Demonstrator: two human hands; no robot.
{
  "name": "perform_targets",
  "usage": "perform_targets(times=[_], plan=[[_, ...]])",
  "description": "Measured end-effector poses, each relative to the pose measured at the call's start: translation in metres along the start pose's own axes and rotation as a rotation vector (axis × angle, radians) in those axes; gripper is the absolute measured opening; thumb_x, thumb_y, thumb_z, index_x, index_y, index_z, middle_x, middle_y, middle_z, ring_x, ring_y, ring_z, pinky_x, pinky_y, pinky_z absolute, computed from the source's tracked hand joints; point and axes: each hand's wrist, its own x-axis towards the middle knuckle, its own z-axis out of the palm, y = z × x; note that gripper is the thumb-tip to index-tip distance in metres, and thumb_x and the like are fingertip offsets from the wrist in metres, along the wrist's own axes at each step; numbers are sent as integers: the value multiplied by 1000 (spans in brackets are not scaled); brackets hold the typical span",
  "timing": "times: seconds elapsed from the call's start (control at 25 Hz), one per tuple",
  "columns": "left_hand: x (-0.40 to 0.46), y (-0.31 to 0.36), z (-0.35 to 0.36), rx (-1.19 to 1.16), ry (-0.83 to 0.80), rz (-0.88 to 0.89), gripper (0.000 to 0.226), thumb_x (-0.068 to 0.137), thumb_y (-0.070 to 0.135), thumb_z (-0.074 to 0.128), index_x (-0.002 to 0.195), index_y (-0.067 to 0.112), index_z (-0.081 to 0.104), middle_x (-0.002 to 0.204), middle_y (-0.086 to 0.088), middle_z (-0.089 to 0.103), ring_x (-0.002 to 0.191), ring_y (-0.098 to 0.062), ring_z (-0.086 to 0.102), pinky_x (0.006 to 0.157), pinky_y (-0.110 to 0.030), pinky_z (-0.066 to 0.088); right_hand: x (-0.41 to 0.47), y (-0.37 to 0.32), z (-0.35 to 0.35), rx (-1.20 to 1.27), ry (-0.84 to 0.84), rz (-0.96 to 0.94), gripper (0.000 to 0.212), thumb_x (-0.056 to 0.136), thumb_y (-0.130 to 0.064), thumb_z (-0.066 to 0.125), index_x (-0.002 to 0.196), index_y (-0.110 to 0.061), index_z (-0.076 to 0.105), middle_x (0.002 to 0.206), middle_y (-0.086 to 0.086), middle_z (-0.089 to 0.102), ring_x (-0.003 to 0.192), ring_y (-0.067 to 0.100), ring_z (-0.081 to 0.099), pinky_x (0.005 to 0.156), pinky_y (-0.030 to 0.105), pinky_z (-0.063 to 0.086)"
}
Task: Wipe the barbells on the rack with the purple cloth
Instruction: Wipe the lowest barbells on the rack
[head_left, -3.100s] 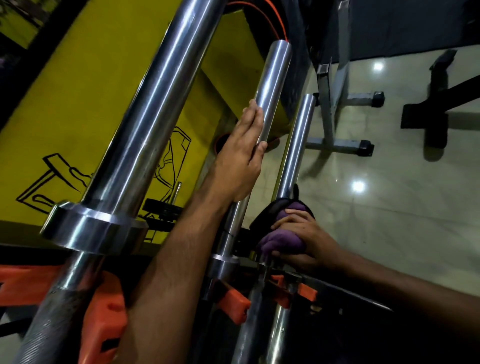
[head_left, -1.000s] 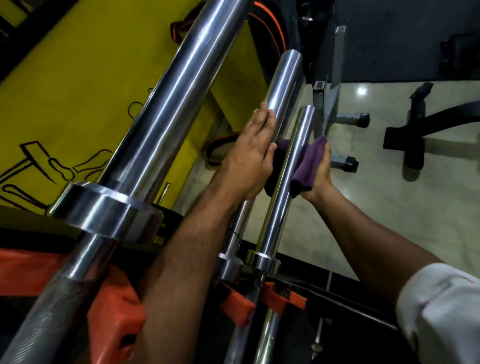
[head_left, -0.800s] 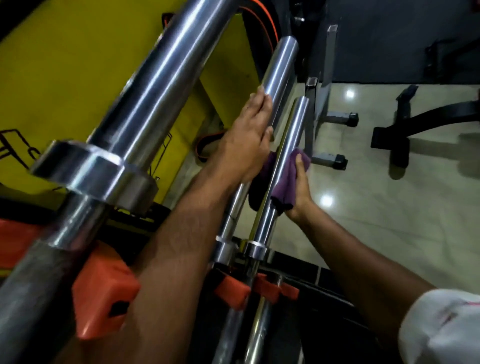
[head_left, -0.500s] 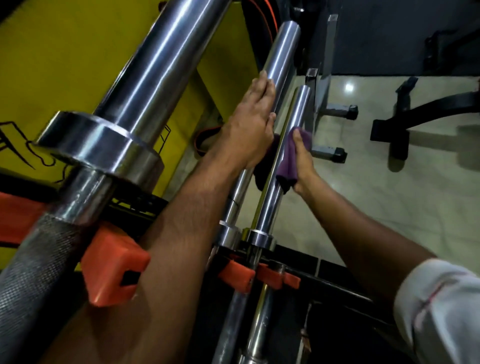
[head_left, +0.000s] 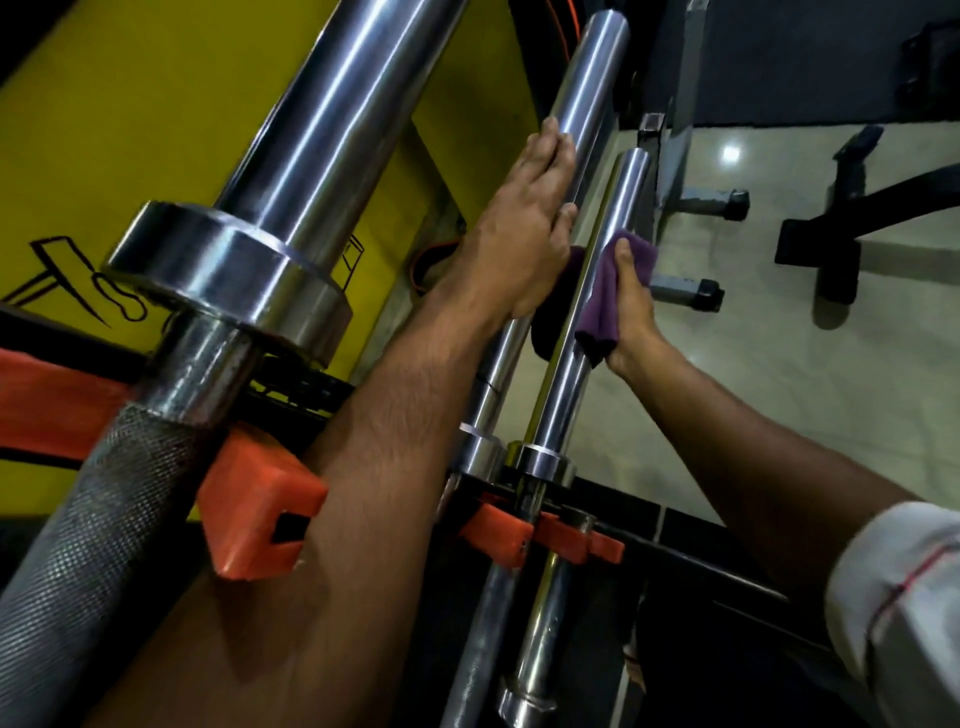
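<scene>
Three chrome barbells stand side by side in a rack with orange holders (head_left: 254, 525). The nearest barbell (head_left: 332, 119) fills the left of the view. My left hand (head_left: 524, 218) lies flat with straight fingers against the middle barbell (head_left: 587, 88). My right hand (head_left: 631, 306) grips the purple cloth (head_left: 602, 306), which is wrapped round the sleeve of the third barbell (head_left: 623, 202), about halfway up the sleeve. Part of the cloth hangs dark behind that bar.
A yellow wall panel (head_left: 130, 130) with black line drawings stands behind the rack on the left. On the glossy tiled floor (head_left: 779, 389) to the right stand a grey frame's feet (head_left: 711, 200) and a black bench base (head_left: 841, 249). The rack's black rail (head_left: 701, 566) runs across below.
My right hand has slid the purple cloth along the third barbell's sleeve, from its collar up, down and up again. My left hand has stayed flat on the middle barbell.
</scene>
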Motion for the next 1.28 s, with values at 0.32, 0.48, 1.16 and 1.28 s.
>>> perform_targets(times=[0.32,0.48,1.16,1.28], plan=[[0,-3,-1,-44,3,3,62,106,16,42,158,7,10,167,-8,-2,154,-19,0,94,9,-12,-84,87,-33,-139,-65,147,63,82,-64,68,114,-9,66,112,20,72,103,41,69,97,53,55],[0,-3,0,-60,-3,-7,61,106,17,41,159,10,10,168,-5,-2,154,-17,0,103,1,-7,-49,61,-18,-38,53,122,56,88,-67,60,112,-17,65,101,7,76,96,28,73,91,46,59],[-86,42,-12,136,101,60,56,104,14,42,157,8,23,165,-9,18,153,-21,14,124,-35,18,-198,2,-95,-1209,-361,-299,62,85,-76,38,130,-36,51,110,-6,67,86,3,63,73,27,55],[-200,60,12,-21,227,208,54,97,5,51,150,8,41,156,-8,39,146,-19,33,121,-37,27,-200,-2,-87,-1246,-449,-510,63,94,-69,39,146,-34,36,123,-9,54,98,6,60,76,23,51]])
